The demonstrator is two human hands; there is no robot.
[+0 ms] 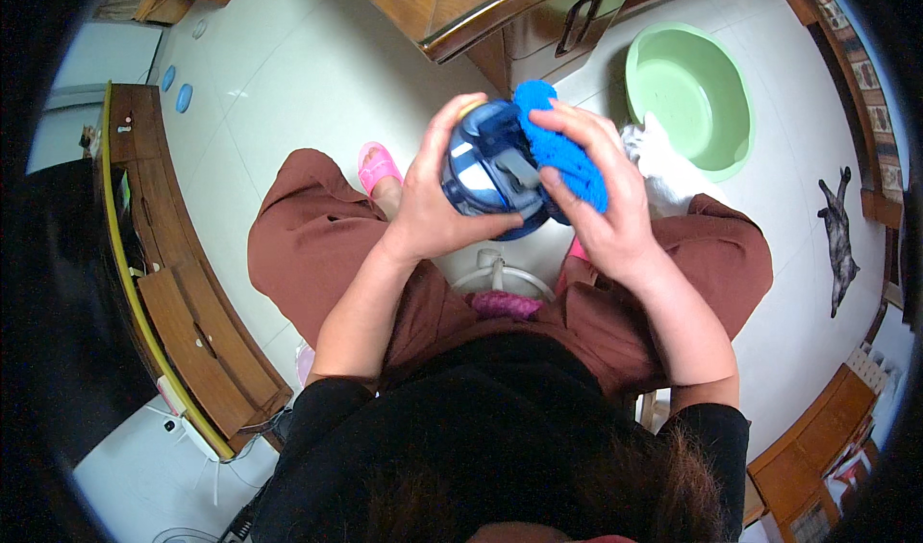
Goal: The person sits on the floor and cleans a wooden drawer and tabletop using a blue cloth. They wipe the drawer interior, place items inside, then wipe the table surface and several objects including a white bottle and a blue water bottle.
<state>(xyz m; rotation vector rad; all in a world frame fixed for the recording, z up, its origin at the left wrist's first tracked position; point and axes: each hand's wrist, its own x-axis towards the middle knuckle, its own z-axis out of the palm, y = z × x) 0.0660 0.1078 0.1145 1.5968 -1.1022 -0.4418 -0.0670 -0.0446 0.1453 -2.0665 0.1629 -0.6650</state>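
A transparent dark-blue plastic container (476,164), rounded and with a grey clip on its side, is held up in front of my knees. Fingers and thumb of my left hand (440,197) wrap around its left side. My right hand (613,182) grips a bright blue fluffy cloth (562,150), which rests against the container's right side. Whether the container is a bottle or a jug cannot be told, as my hands and the cloth cover part of it.
A white cat (670,172) stands beside a green plastic basin (689,96) at the right. A dark cat (840,240) lies farther right on the tiles. Ahead is a wooden table corner (433,38); a wooden cabinet (195,276) runs along the left.
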